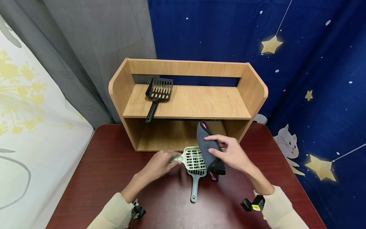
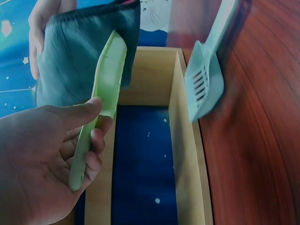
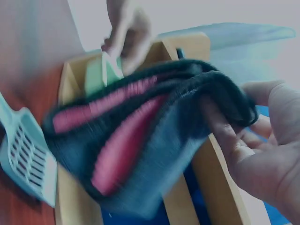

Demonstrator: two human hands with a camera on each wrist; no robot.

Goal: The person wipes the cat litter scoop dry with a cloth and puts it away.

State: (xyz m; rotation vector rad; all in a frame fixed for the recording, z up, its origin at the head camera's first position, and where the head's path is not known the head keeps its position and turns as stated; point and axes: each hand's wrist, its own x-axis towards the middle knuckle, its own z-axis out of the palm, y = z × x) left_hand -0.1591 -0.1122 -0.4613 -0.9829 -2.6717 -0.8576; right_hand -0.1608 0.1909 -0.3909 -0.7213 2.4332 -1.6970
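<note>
In the head view my left hand (image 1: 162, 163) grips the handle of a light green slotted litter scoop (image 1: 195, 158), held sideways in front of the shelf. My right hand (image 1: 233, 152) pinches a folded dark grey cloth (image 1: 206, 144) with black edging and a pink inner side. The cloth hangs at the scoop's right end and overlaps it in the head view. Pink folds of the cloth (image 3: 129, 145) show in the right wrist view. Below the green scoop, a pale blue-grey litter scoop (image 1: 195, 187) lies on the table, its head partly hidden.
A two-tier wooden shelf (image 1: 200, 101) stands at the back of the dark red table (image 1: 108, 178). On its upper board lies a black slotted scoop (image 1: 158, 92), handle jutting over the front edge. Grey and blue star-patterned curtains (image 1: 206, 28) hang behind.
</note>
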